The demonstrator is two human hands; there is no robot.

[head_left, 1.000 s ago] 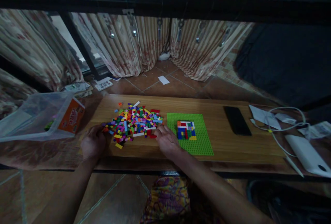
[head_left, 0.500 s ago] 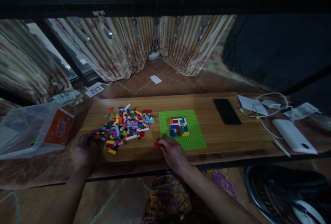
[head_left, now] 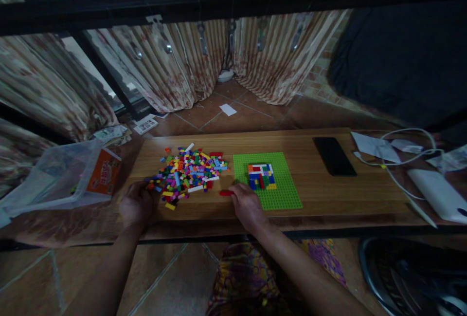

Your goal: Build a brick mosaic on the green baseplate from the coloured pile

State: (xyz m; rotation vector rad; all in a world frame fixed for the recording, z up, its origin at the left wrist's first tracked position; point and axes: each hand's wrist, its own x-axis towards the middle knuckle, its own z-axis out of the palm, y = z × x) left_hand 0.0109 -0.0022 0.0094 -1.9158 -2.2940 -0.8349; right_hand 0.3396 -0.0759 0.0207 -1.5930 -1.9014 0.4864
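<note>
Red brick (head_left: 226, 193) sits at the fingertips of our right hand (head_left: 247, 205), which pinches it low on the bench (head_left: 328, 194), just left of the green baseplate (head_left: 282, 194). Our left hand (head_left: 136, 205) rests on the bench at the near left edge of the loose brick pile (head_left: 189, 172); its fingers are curled, and we cannot tell whether they hold anything. On the baseplate a small patch of red, blue, white and yellow bricks (head_left: 260, 176) is pressed in near the middle. Further right lie a black phone (head_left: 334, 156), some papers and a white cable (head_left: 394, 160), then a white device (head_left: 436, 194). To the far left a clear plastic bin (head_left: 54, 175) with an orange label leans beside the bench.
</note>
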